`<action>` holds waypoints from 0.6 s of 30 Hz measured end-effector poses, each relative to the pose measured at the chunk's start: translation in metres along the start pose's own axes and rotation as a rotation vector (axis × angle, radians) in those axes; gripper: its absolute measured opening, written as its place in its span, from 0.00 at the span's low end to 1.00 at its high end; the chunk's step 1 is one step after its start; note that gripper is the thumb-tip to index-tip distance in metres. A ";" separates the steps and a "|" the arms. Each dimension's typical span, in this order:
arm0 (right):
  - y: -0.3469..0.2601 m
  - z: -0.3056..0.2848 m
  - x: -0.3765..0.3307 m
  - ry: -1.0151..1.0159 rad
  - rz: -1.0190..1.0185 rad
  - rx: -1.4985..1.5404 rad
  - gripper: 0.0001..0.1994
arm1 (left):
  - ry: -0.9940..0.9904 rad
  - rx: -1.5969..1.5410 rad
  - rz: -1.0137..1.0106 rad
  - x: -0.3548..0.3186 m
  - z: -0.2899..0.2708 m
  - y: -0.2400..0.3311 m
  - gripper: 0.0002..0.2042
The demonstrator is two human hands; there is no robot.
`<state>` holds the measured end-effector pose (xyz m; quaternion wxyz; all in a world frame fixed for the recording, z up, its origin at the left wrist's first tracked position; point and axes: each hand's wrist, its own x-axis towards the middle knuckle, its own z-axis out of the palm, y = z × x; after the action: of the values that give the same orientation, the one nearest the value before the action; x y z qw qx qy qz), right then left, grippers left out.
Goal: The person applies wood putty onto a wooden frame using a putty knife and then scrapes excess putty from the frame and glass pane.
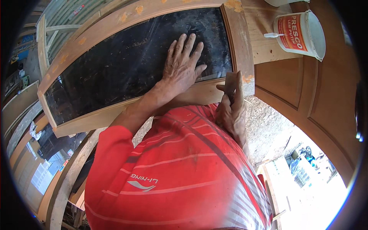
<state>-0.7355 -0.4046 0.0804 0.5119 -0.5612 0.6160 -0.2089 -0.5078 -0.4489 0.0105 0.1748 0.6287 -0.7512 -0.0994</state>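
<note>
Red cloth of the shirt (pixel 172 165) is filling the nearest part of the view, and just beyond it the right hand (pixel 232 111) is grasping a brown block (pixel 230 82), one finger lying along its side. The block is standing by the near right corner of the wooden frame (pixel 242 42); whether its face is touching the wood, I cannot tell. To work it well at that corner, the hand should probably be keeping the block's face flat, pressing evenly and following the grain, since tipping it could be rounding the edge. Farther over, the left hand (pixel 183 63) is resting palm down on the dark pane (pixel 115 61), fingers spread, gripping nothing. Such a broad palm is likely steadying the frame; leaning lightly would be wiser, as the pane is bearing that weight and could be cracking or scratching under grit. Along the far rail, orange patches (pixel 140 9) are showing on the wood; they would probably be asking for gentle, even strokes. Past the frame's right side, a bucket (pixel 293 32) is sitting near enough to be worth watching with the elbow, and behind it a brown door (pixel 333 76) is rising at the right.
</note>
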 end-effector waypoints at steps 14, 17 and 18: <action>-0.011 0.015 -0.020 0.070 0.177 0.392 0.41 | -0.085 -0.025 0.032 -0.005 -0.009 -0.004 0.30; -0.013 0.018 -0.027 -0.028 0.276 0.463 0.35 | -0.028 0.031 0.042 0.009 -0.011 -0.008 0.32; -0.009 0.020 -0.030 -0.077 0.272 0.450 0.32 | -0.023 0.031 0.038 0.003 -0.010 -0.005 0.32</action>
<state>-0.7180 -0.3735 0.0922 0.6704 -0.3528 0.6036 -0.2484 -0.4998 -0.4522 0.0186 0.1581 0.6156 -0.7666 -0.0915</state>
